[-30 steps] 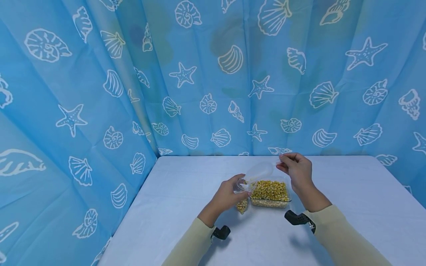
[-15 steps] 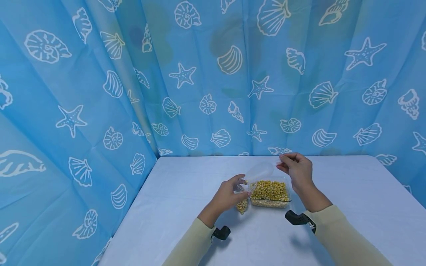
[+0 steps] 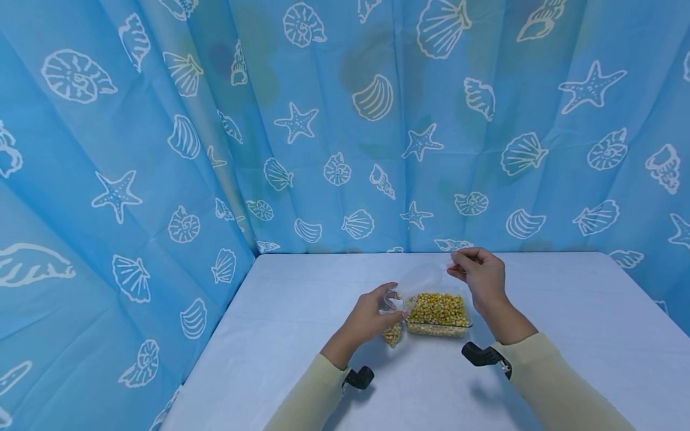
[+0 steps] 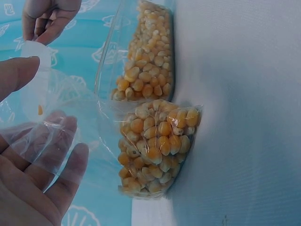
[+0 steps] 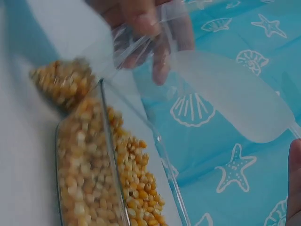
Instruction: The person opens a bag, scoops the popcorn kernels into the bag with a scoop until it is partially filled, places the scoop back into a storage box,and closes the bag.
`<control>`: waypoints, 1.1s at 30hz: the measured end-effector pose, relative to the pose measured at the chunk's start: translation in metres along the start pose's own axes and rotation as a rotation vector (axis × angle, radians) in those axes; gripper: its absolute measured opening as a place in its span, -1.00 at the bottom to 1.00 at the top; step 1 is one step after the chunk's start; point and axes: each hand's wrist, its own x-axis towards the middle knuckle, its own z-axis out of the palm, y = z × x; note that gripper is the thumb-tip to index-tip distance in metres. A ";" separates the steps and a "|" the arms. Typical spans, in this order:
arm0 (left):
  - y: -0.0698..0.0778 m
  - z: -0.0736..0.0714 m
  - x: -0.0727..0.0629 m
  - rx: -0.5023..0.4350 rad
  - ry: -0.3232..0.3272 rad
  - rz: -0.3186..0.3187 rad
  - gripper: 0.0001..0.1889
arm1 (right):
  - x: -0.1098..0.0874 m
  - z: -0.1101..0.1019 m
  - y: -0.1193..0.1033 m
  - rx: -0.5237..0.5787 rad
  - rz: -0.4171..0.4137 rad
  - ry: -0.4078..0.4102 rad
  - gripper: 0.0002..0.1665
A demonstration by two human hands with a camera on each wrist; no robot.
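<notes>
My left hand (image 3: pixel 369 314) holds the mouth of a clear plastic bag (image 4: pixel 157 146), thumb and fingers spread around its opening. Corn kernels fill the bag's bottom, which hangs down beside the container. My right hand (image 3: pixel 482 278) pinches the thin handle of a translucent white scoop (image 5: pixel 240 99). The scoop slants down to the left, its front end at the bag's mouth. A single kernel (image 4: pixel 40 110) shows near that opening in the left wrist view. Right of the bag stands a clear rectangular container (image 3: pixel 438 330), holding many loose corn kernels (image 3: pixel 436 308).
A white cloth covers the table (image 3: pixel 280 335). Behind it and to its left hangs a blue curtain (image 3: pixel 323 131) with white shells and starfish. Dark wrist cameras sit on both forearms, close above the tabletop.
Almost nothing differs. Both hands keep their places, with the scoop still slanted at the bag's mouth; the scoop and the right fingertips have shifted only very slightly.
</notes>
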 end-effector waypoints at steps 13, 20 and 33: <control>-0.004 0.002 0.002 0.009 -0.007 0.003 -0.27 | -0.002 -0.001 0.000 -0.089 -0.059 0.007 -0.70; -0.004 0.001 0.002 -0.007 -0.015 0.040 -0.27 | 0.003 -0.007 0.000 -0.092 -0.012 0.034 -0.70; -0.003 -0.001 0.000 0.002 0.001 0.046 -0.29 | 0.013 -0.030 0.006 0.151 0.143 0.055 -0.73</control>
